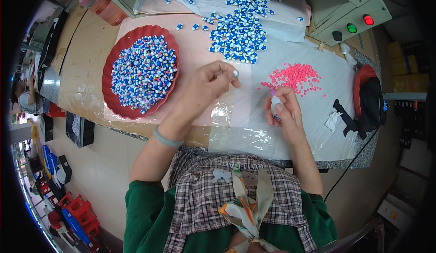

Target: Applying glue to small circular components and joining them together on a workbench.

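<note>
My left hand (206, 87) is raised over the middle of the table, thumb and fingers pinching a tiny whitish piece (235, 72). To its right, my right hand (289, 113) is wrapped round a small white squeeze bottle (275, 102) with a purple tip pointing away from me. Just beyond that tip lies a scatter of tiny bright pink pieces (297, 76). Farther back spreads a heap of small blue-and-white pieces (238, 37). A red scalloped tray (107, 89) on the left is heaped with similar blue-and-white pieces, some showing pink and yellow spots.
Pale sheeting (268, 139) covers the tabletop. A grey-green metal housing (349, 19) with lit red and green buttons stands at the back right. Near the right edge are a black bag (370, 103) and a crumpled tissue (333, 121). A pink-lidded container (102, 7) is at the back left.
</note>
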